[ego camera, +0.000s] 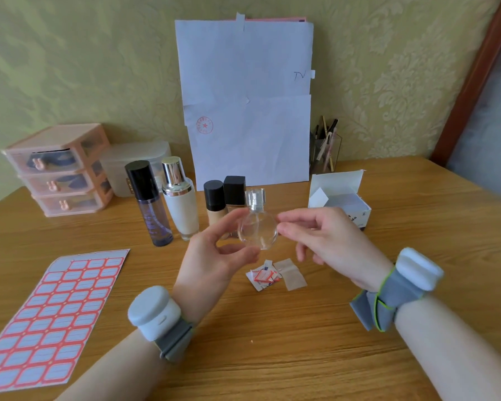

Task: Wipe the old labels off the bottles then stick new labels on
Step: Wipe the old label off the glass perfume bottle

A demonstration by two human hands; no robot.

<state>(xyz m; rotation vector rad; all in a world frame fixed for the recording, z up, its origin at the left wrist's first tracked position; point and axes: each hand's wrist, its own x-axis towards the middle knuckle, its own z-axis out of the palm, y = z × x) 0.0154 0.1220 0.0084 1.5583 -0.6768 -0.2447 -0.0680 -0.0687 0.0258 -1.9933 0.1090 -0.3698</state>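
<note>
Your left hand (214,250) grips the bottle (258,231) — bare; your right hand's (321,238) grip beside it is unclear. Scraps (265,276) lie below it; relabelling remains.

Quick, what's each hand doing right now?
Left hand: holding the round clear perfume bottle between thumb and fingers.
Right hand: thumb and forefinger together at the bottle's edge; cannot tell if they pinch anything.

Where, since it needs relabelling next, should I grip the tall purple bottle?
Grip the purple bottle round its straight body, below the black cap, coming from front-left: it stands upright, and the cream bottle crowds its right side.
</note>
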